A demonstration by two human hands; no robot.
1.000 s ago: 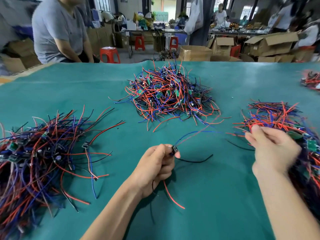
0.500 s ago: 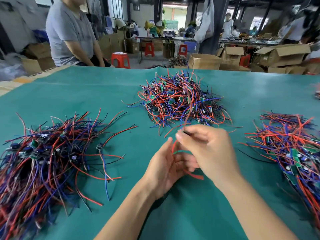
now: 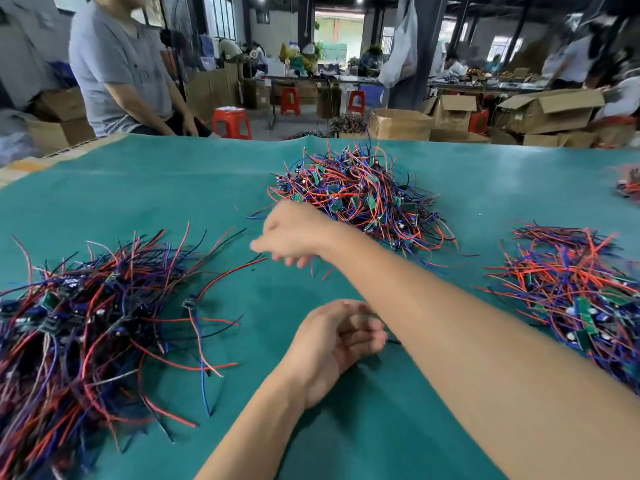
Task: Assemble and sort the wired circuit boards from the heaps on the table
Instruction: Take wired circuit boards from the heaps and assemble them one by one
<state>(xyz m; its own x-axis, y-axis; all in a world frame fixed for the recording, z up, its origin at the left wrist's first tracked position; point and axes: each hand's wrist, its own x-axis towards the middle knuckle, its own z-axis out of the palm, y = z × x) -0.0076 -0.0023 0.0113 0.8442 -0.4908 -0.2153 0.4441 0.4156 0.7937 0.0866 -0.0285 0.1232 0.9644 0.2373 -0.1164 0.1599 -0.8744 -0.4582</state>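
My right arm reaches across to the left, and my right hand [image 3: 289, 237] hovers, blurred, between the left heap of wired boards [image 3: 86, 323] and the middle heap [image 3: 360, 199]. Its fingers point down, loosely spread, with nothing seen in them. My left hand [image 3: 341, 336] rests on the green table cover [image 3: 363, 427] near the front, palm turned up, fingers loosely curled, nothing visible in it. A short black wire end [image 3: 393, 341] shows beside its fingertips, partly under my right forearm. A third heap [image 3: 571, 292] of red and blue wires with green boards lies at the right.
A small fourth heap [image 3: 628, 183] sits at the far right edge. A person in a grey shirt [image 3: 117, 71] sits beyond the table's far left corner. Red stools [image 3: 232, 123] and cardboard boxes [image 3: 547, 110] stand behind the table.
My right hand left my left hand and swung up and left toward the left heap. The wires both hands held in front of me are no longer seen in either hand.
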